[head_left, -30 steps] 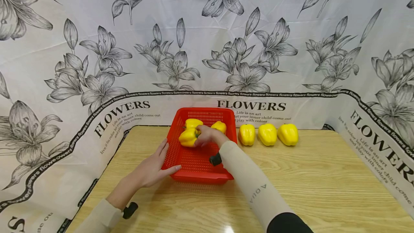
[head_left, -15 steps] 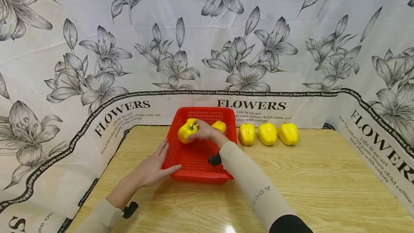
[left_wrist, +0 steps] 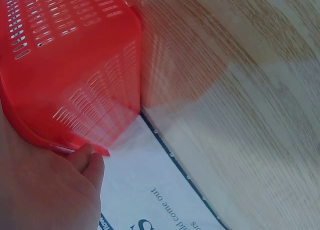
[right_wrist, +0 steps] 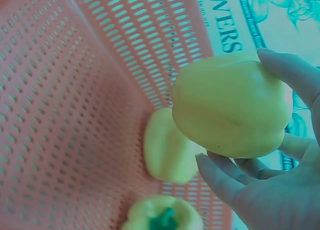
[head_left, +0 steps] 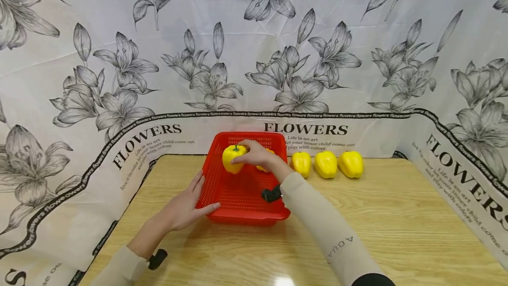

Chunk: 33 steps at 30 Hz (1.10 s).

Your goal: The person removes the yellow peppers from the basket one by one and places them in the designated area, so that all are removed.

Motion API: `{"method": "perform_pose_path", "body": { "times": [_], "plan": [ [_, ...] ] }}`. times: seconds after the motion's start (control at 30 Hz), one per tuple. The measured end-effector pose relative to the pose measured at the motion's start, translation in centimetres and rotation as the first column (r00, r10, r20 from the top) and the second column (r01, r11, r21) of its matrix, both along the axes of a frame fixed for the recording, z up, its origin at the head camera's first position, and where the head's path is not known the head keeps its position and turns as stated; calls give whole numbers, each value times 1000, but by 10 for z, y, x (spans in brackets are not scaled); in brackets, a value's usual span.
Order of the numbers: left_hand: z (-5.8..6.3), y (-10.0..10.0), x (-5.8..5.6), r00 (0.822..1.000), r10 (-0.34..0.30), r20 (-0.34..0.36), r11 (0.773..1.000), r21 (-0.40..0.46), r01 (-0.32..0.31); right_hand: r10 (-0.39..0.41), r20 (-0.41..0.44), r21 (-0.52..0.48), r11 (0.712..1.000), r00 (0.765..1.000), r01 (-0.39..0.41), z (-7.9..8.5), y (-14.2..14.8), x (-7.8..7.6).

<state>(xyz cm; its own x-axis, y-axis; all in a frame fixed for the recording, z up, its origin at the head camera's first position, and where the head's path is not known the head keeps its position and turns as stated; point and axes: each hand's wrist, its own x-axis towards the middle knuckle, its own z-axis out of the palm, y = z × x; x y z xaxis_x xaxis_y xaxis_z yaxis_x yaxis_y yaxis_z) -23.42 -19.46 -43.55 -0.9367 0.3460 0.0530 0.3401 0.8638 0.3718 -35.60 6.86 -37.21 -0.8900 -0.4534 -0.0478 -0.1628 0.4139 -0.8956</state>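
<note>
My right hand (head_left: 255,153) grips a yellow bell pepper (head_left: 232,160) with its green stem up, over the left part of the red plastic basket (head_left: 238,211). In the right wrist view, thumb and fingers hold this pepper (right_wrist: 232,105) from opposite sides, above the basket floor. Below it in the basket lie a second pepper (right_wrist: 167,145) and a third pepper (right_wrist: 135,220) with a green stem. The head view has one of them mostly behind my right hand. My left hand (head_left: 180,208) rests against the basket's near left corner, fingers stretched along the left rim, thumb at the near rim.
A row of yellow bell peppers, from a left one (head_left: 301,164) past a middle one (head_left: 326,164) to a right one (head_left: 351,164), stands right of the basket on the wooden table (head_left: 377,220). A flower-printed cloth (head_left: 254,78) hangs behind and at both sides.
My right hand has raised the gripped pepper from the basket floor and turned it so its stem points up. The left hand stays at the rim, and the basket has hardly moved.
</note>
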Motion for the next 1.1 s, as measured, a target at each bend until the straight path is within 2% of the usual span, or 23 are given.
{"method": "perform_pose_path", "body": {
  "times": [0.23, 0.4, 0.47, 0.63, 0.83, 1.1],
  "plan": [
    [-2, -1, 1, 1000, -5, -4, 1000, -4, 5, -41, -82, 52, 998, 996, 45, 21, 25, 13],
    [-3, -1, -1, 1000, -10, -20, 1000, 3, 11, -46, -84, -21, 999, 995, 44, 34, 39, 27],
    [-3, -1, -1, 1000, -5, -21, 1000, 0, 5, -32, -90, -43, 999, 995, 28, 36, 45, 30],
    [-2, -1, -1, 1000, -2, -13, 1000, 3, 2, -37, -112, -15, 999, 993, 36, 41, 58, 37],
    [0, -2, -2, 1000, 7, -18, 1000, -2, -7, -38, -72, -46, 998, 997, 35, 45, 71, 46],
    [-1, -2, -1, 1000, -6, -10, 1000, 2, 6, -84, -92, 16, 996, 992, 86, 45, 100, 58]
  ]
}}
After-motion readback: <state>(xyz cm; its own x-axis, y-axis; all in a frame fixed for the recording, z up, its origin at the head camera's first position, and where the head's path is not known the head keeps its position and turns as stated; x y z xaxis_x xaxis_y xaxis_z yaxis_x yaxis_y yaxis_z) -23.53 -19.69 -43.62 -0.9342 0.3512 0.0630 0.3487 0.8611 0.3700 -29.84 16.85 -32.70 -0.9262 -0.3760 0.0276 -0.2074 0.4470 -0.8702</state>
